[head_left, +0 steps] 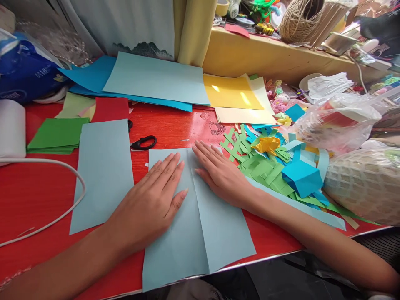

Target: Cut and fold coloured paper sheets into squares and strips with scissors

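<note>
A light blue sheet of paper point(175, 254) with a crease down its middle lies unfolded at the front edge of the red table. My left hand point(156, 196) rests flat on its left half, fingers stretched out and holding nothing. On the right half, near the top of the crease, my right hand point(218, 175) lies flat with its fingers extended. A second light blue sheet point(103, 179) is on the table to the left. Black-handled scissors point(144, 143) poke out from beneath that sheet, their blades hidden.
Green and blue paper scraps point(265, 166) are heaped on the right beside a netted bundle point(365, 187). Larger blue sheets point(156, 79) and yellow paper point(233, 91) lie at the back. Green squares point(56, 135) and a white cable point(78, 179) are on the left.
</note>
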Available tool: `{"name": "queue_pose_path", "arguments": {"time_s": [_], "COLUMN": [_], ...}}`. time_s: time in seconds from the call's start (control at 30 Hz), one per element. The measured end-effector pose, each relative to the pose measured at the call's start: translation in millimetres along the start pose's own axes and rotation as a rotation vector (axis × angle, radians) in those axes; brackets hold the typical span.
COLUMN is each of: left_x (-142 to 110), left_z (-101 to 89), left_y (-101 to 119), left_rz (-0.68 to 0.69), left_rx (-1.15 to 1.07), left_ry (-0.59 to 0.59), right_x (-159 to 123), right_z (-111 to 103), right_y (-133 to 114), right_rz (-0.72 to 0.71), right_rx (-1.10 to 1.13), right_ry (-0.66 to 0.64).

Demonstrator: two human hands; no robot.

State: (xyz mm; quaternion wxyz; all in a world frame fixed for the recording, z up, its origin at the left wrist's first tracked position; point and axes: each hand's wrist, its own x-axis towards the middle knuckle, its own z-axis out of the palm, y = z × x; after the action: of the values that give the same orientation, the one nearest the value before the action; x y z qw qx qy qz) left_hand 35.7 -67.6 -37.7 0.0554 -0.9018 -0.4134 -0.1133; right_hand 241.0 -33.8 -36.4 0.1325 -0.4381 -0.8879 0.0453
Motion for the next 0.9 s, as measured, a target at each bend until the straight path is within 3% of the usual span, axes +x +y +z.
{"name": "queue_pose_path", "arguments": {"time_s": [0.1, 0.33, 0.9], "left_x": [-0.8, -3.0, -3.8], "left_z": [2.5, 7.5, 8.6], "left_y": [-1.4, 1.1, 13.9], "left_rz": [0.022, -0.003, -0.056], "left_rx": [-0.003, 0.025, -0.007], "left_ry": [-0.043, -0.081, -0.048], "right_x": [-2.2, -10.7, -11.0], "right_z": [-6.0, 6.9, 6.1], "right_y": [-3.5, -8.3, -13.3], "right_rz": [0.0, 0.027, 0.076], "right_rx": [0.011, -0.017, -0.043], "right_ry": [0.035, -0.114, -0.105]}}
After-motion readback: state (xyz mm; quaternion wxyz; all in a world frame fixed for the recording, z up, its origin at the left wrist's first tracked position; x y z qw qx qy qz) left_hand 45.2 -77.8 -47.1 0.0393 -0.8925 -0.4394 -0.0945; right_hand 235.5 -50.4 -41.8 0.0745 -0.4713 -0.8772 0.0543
